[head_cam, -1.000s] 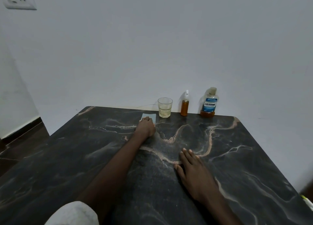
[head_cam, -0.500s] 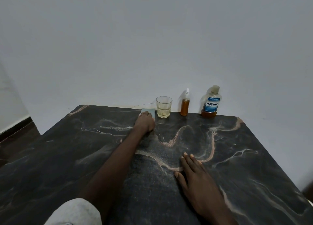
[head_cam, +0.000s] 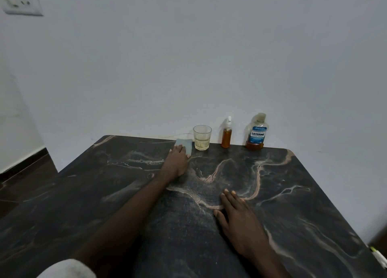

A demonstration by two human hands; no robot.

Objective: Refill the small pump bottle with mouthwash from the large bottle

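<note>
The small pump bottle (head_cam: pixel 226 135), filled with amber liquid and topped by a white pump, stands upright at the table's far edge. To its right stands the large Listerine bottle (head_cam: pixel 257 133), capped, with only a little amber liquid at its bottom. My left hand (head_cam: pixel 177 162) reaches far forward and presses flat on a pale blue cloth (head_cam: pixel 186 144) just left of the glass. My right hand (head_cam: pixel 238 217) lies flat on the dark marble table (head_cam: pixel 303 194), fingers straight, holding nothing.
A clear glass (head_cam: pixel 202 138) with a little pale liquid stands between the cloth and the pump bottle. All three stand along the white wall. A wall socket (head_cam: pixel 19 0) is at upper left. The floor drops away on the left.
My left hand has slid the cloth slightly farther toward the table's back edge. My right hand stays flat in place. The view has shifted a little.
</note>
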